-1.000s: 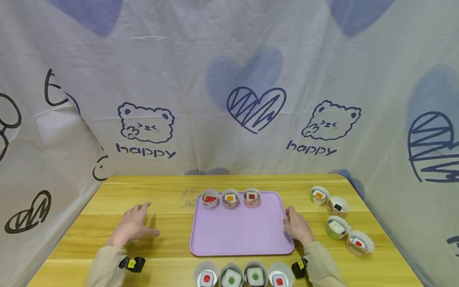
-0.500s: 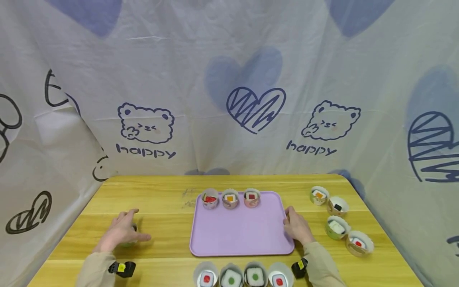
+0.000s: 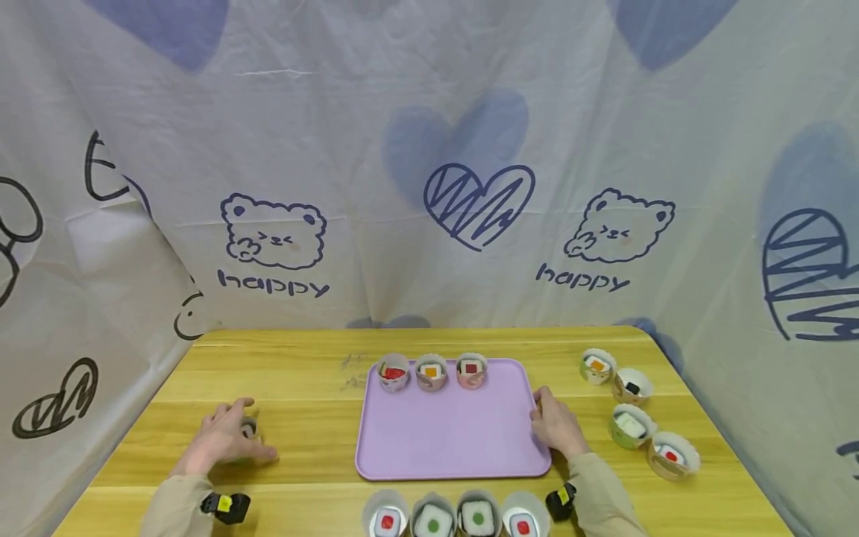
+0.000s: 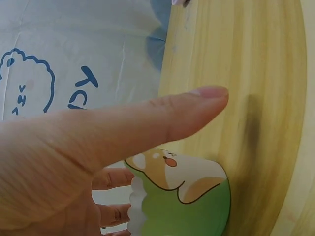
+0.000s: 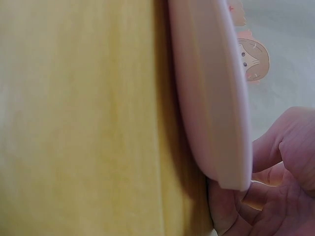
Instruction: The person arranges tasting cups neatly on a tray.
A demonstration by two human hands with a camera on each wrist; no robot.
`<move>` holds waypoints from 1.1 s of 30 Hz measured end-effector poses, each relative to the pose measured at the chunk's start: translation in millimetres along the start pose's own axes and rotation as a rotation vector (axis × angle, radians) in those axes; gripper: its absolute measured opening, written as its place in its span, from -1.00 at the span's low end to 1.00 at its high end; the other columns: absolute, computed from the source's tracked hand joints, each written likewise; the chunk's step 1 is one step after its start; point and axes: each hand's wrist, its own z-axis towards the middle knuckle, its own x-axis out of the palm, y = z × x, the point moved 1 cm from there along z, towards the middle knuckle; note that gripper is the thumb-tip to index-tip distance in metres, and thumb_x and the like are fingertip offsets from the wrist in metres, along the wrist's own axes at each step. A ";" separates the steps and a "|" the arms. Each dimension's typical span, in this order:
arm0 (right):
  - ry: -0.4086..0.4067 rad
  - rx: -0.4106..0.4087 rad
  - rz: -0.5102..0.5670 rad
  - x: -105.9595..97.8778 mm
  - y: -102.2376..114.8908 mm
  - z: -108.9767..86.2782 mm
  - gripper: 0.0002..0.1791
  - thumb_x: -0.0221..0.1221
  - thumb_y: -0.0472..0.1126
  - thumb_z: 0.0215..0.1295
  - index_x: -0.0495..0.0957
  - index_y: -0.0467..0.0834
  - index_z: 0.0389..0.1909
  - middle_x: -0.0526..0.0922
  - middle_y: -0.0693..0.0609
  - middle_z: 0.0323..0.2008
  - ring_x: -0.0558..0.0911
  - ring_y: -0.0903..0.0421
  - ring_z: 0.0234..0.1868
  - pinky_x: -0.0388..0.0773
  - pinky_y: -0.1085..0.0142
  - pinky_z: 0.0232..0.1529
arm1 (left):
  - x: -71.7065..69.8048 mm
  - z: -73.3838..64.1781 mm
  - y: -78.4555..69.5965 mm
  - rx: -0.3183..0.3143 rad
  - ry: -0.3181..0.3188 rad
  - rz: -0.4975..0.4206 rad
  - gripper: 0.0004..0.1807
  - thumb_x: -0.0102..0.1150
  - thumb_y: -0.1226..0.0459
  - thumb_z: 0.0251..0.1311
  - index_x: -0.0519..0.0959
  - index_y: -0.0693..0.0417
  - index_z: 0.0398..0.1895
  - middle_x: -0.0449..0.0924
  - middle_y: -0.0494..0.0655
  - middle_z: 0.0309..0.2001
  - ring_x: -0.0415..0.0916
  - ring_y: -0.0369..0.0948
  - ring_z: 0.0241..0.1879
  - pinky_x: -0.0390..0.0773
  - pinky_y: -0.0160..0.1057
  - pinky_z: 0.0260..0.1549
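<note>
Left hand (image 3: 218,440): your fingers are hanging released around the green cup (image 4: 189,206), your thumb pointing straight.
Green cup: it is standing on the worktop (image 3: 309,418), left of the lilac tray (image 3: 452,440), partly hiding beneath your hand.
Right hand (image 3: 555,424): your fingers are pinching the tray's right edge.
Far edge: three cups (image 3: 432,373) are sitting there on the tray.
</note>
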 end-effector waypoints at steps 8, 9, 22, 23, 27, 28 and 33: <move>-0.007 -0.006 0.003 0.4 -0.3 0.1 -0.78 0.01 -0.32 0.41 0.39 -0.30 0.01 0.60 -0.18 -0.36 0.50 0.00 -0.41 0.42 0.19 -0.37 | 2.0 2.9 4.2 0.000 0.004 -0.023 0.22 0.58 -0.06 -0.12 0.09 0.49 0.41 0.12 0.70 0.25 0.13 0.53 0.17 0.30 0.45 0.13; -0.005 -0.003 0.004 0.6 -0.4 0.3 -0.78 0.01 -0.31 0.42 0.39 -0.30 0.01 0.60 -0.17 -0.36 0.50 0.00 -0.41 0.41 0.19 -0.37 | 2.4 3.2 5.2 0.001 0.004 -0.024 0.21 0.59 -0.04 -0.12 0.10 0.49 0.41 0.14 0.69 0.24 0.15 0.52 0.17 0.30 0.44 0.14; -0.003 -0.003 0.002 0.0 0.4 -0.3 -0.79 0.01 -0.31 0.42 0.39 -0.30 0.00 0.61 -0.19 -0.35 0.50 -0.01 -0.41 0.42 0.17 -0.36 | 7.5 7.6 12.0 0.007 -0.026 -0.095 0.01 0.58 0.24 -0.15 0.19 0.46 0.32 0.39 0.52 0.12 0.36 0.27 0.01 0.47 0.14 -0.05; -0.002 -0.002 0.003 0.0 0.6 -0.3 -0.79 0.01 -0.31 0.42 0.39 -0.30 0.00 0.61 -0.19 -0.35 0.50 -0.01 -0.41 0.42 0.18 -0.37 | 7.8 8.4 12.1 0.011 -0.026 -0.107 -0.01 0.58 0.25 -0.14 0.21 0.46 0.31 0.42 0.50 0.11 0.39 0.24 -0.01 0.49 0.11 -0.05; 0.001 0.003 0.002 0.1 0.6 -0.4 -0.80 0.01 -0.31 0.43 0.38 -0.29 0.00 0.60 -0.18 -0.36 0.50 -0.01 -0.41 0.41 0.19 -0.38 | 9.4 10.9 13.1 0.031 -0.018 -0.146 -0.09 0.56 0.27 -0.11 0.25 0.47 0.26 0.48 0.42 0.07 0.48 0.10 -0.06 0.53 0.01 -0.10; 0.000 0.004 0.002 0.1 0.5 -0.4 -0.80 0.02 -0.31 0.42 0.38 -0.29 0.00 0.60 -0.18 -0.36 0.49 -0.01 -0.41 0.41 0.19 -0.38 | 9.8 11.4 13.2 0.035 -0.023 -0.152 -0.10 0.55 0.27 -0.12 0.26 0.46 0.25 0.49 0.41 0.06 0.48 0.09 -0.06 0.53 -0.02 -0.11; -0.003 0.004 -0.001 0.4 0.3 -0.2 -0.80 0.02 -0.31 0.42 0.38 -0.29 0.00 0.59 -0.17 -0.38 0.49 -0.01 -0.42 0.40 0.20 -0.39 | 12.3 14.1 10.6 0.036 -0.049 -0.155 -0.14 0.54 0.26 -0.13 0.31 0.47 0.22 0.53 0.34 0.02 0.50 0.03 -0.10 0.50 -0.13 -0.17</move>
